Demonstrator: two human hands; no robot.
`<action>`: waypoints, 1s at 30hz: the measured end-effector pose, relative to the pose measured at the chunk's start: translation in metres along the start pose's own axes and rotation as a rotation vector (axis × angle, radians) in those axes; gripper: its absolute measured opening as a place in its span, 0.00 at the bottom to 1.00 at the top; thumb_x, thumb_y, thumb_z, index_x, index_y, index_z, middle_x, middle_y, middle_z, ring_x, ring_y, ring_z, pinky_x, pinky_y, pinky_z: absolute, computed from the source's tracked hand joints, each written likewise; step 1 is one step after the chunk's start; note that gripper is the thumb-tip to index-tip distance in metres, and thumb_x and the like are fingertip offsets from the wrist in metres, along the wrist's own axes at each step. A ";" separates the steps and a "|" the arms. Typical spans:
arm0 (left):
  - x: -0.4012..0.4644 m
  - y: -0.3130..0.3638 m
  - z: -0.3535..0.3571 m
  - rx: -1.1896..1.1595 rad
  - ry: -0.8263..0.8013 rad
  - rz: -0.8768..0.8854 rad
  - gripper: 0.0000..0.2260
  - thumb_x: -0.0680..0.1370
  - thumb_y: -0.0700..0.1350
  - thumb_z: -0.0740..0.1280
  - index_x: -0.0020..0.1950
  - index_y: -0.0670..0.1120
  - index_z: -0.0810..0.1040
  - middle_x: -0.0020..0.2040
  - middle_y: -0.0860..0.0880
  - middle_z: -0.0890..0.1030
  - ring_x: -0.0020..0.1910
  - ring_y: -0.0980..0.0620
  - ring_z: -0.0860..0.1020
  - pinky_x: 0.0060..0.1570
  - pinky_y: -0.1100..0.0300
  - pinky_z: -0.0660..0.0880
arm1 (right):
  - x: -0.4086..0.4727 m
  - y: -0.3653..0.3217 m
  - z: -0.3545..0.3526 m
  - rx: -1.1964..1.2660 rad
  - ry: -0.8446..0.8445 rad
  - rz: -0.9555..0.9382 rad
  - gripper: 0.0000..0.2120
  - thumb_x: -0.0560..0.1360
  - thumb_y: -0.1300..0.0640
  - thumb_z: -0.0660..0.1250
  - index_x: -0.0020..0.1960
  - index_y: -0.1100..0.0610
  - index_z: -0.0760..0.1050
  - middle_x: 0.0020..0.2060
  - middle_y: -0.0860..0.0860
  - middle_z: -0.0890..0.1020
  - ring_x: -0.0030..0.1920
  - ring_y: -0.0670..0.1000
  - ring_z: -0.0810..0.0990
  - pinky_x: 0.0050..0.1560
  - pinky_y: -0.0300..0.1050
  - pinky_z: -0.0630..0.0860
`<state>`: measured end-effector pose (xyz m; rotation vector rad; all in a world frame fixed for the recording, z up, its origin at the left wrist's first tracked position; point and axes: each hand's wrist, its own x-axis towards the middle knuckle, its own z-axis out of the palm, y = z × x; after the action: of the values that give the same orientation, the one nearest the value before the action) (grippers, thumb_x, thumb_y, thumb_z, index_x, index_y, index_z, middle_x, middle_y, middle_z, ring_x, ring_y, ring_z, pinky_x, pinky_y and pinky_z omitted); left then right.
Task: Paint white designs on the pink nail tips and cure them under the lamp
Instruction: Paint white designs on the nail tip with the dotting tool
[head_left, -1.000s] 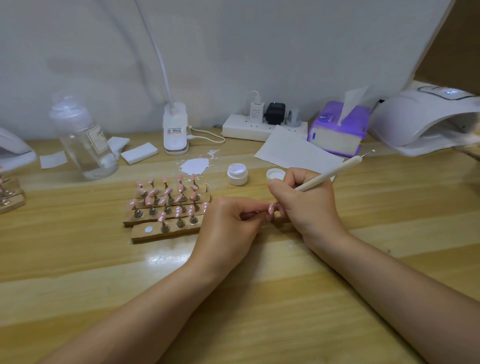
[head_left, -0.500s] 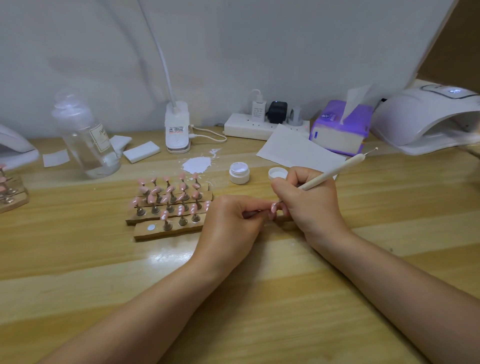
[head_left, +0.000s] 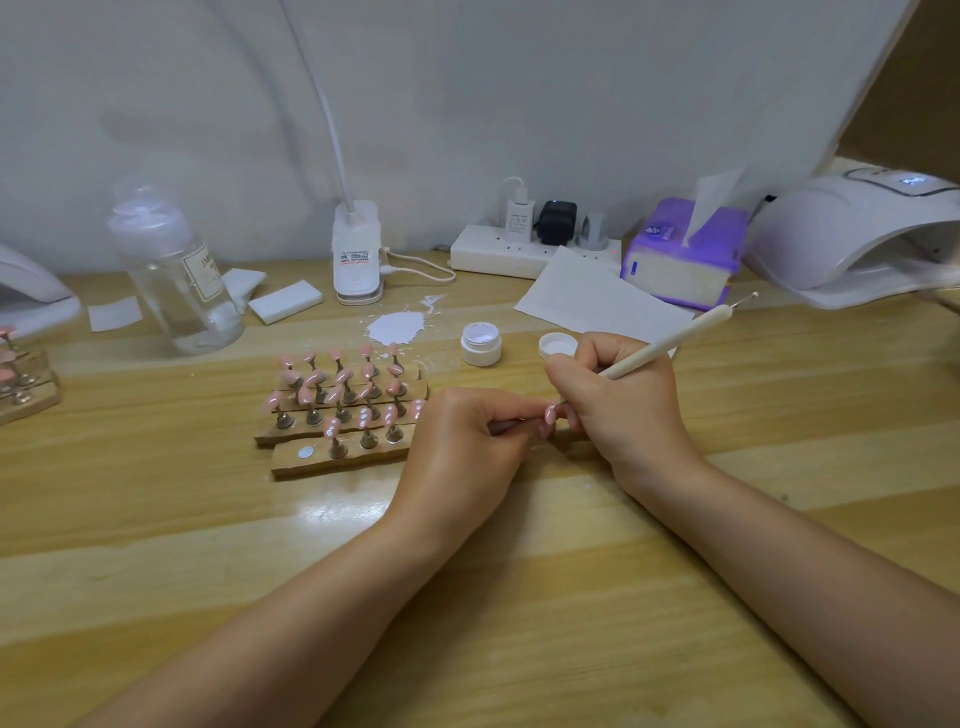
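My left hand (head_left: 467, 447) pinches the metal stand of one pink nail tip (head_left: 549, 414) at the middle of the table. My right hand (head_left: 623, 400) grips a cream dotting pen (head_left: 670, 340) like a pencil, its lower tip touching that nail tip. To the left, wooden holders (head_left: 337, 457) carry several pink nail tips (head_left: 337, 384) on metal stands; some in the front row bear white dots. An open white gel pot (head_left: 481, 343) and its lid (head_left: 557, 345) stand behind my hands. The white curing lamp (head_left: 852, 234) sits at the far right.
A clear pump bottle (head_left: 174, 275), white pads (head_left: 284, 301), a desk lamp base (head_left: 357, 254), a power strip (head_left: 519, 249), a purple tissue box (head_left: 685, 254), a paper sheet (head_left: 597, 296) and a white paint smear (head_left: 397, 327) line the back. Another holder (head_left: 23, 384) lies at the left edge.
The hands stay together on the same nail tip; the pen has shifted only slightly. The view has drifted a little.
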<state>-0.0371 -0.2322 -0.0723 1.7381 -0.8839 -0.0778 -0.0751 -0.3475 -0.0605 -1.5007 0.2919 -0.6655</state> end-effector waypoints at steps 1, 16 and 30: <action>0.000 0.000 0.000 0.002 -0.002 -0.002 0.14 0.73 0.35 0.69 0.36 0.54 0.81 0.30 0.68 0.79 0.32 0.72 0.75 0.35 0.75 0.71 | 0.000 0.000 0.000 0.004 0.002 0.000 0.19 0.68 0.72 0.62 0.25 0.59 0.59 0.16 0.51 0.61 0.17 0.49 0.69 0.20 0.30 0.65; 0.000 0.000 0.000 0.003 -0.012 0.008 0.11 0.73 0.35 0.69 0.37 0.52 0.81 0.31 0.69 0.78 0.31 0.74 0.74 0.34 0.77 0.68 | 0.001 0.002 -0.002 0.022 -0.002 -0.009 0.19 0.68 0.72 0.63 0.25 0.59 0.59 0.15 0.51 0.62 0.16 0.48 0.70 0.21 0.31 0.65; -0.002 0.004 0.000 -0.093 0.034 -0.058 0.03 0.73 0.38 0.71 0.41 0.43 0.85 0.35 0.56 0.83 0.36 0.64 0.79 0.42 0.61 0.78 | 0.005 -0.001 -0.001 0.091 0.181 0.032 0.23 0.72 0.50 0.69 0.19 0.50 0.70 0.17 0.41 0.69 0.20 0.40 0.68 0.25 0.33 0.73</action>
<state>-0.0404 -0.2315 -0.0700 1.6736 -0.7932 -0.1249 -0.0717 -0.3511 -0.0581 -1.3485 0.4180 -0.7809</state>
